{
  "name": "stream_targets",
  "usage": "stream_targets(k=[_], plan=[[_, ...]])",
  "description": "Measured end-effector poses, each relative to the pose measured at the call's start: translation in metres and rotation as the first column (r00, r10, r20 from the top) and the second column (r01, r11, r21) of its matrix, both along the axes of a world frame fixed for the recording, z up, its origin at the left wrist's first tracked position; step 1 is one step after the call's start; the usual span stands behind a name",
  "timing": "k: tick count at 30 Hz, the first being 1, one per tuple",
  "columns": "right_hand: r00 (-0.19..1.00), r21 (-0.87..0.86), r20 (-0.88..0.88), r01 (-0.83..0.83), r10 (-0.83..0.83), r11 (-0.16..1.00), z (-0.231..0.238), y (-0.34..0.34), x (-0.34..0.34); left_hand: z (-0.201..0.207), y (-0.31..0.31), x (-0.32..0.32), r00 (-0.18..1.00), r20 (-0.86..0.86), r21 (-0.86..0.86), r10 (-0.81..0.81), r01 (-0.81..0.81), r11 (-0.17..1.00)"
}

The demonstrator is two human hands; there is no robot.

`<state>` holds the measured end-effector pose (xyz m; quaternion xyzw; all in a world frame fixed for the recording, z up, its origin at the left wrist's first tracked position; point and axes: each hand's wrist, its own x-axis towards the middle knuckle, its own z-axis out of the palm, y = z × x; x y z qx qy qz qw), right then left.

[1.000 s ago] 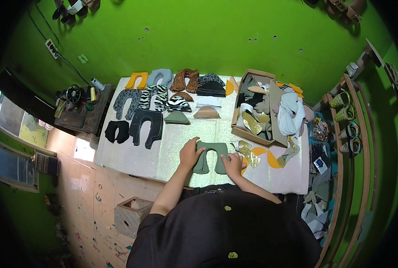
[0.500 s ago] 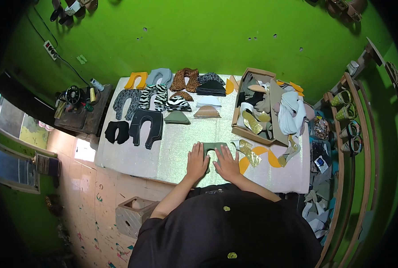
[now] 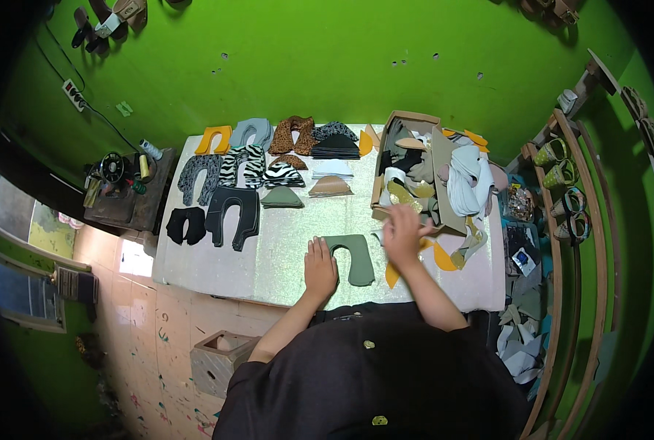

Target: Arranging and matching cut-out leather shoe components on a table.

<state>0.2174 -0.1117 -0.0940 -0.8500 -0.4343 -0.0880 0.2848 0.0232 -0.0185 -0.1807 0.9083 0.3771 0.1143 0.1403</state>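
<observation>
A U-shaped olive green cut piece (image 3: 359, 265), which looks like fabric or leather, lies on the pale glittery table near its front edge. My left hand (image 3: 320, 265) rests flat on its left leg, fingers stretched out and together. The piece's right leg is uncovered. My right hand (image 3: 403, 233) is lifted off it, beside the front of an open cardboard box (image 3: 377, 196). Its fingers look bent and blurred, and whether they hold anything does not show. Gold and yellow scraps (image 3: 443, 257) lie just right of that hand.
Several stacks of U-shaped pieces, such as a black stack (image 3: 226, 220), and half-round pieces, such as an olive stack (image 3: 282, 197), cover the table's back left. White material (image 3: 465, 183) lies right of the box. A sewing machine (image 3: 113, 170) stands at left, a wooden rack (image 3: 547, 213) at right.
My right hand has come off the green piece and moved up and right toward the box, uncovering the piece's right leg. My left hand stays on it. The view has shifted slightly.
</observation>
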Motion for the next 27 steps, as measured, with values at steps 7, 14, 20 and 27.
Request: stream_targets(k=[7, 14, 20, 27], plan=[[0.947, -0.323, 0.161, 0.318, -0.279, 0.892, 0.007, -0.023, 0.106, 0.030, 0.001, 0.000, 0.996, -0.084, -0.167, 0.006, -0.020, 0.986], [0.967, -0.156, 0.110, 0.245, -0.229, 0.957, 0.032, -0.020, 0.122, 0.073, 0.008, 0.013, 0.998, 0.064, -0.185, 0.008, 0.004, 0.983], [0.991, 0.351, -0.030, 0.131, -0.129, 0.927, 0.108, -0.018, 0.098, 0.121, 0.014, 0.020, 0.938, 0.346, -0.213, 0.014, 0.064, 0.975], [0.961, 0.338, -0.095, -0.216, 0.261, 0.916, 0.135, -0.017, 0.051, 0.164, 0.019, 0.026, 0.764, 0.638, -0.088, -0.099, 0.200, 0.976]])
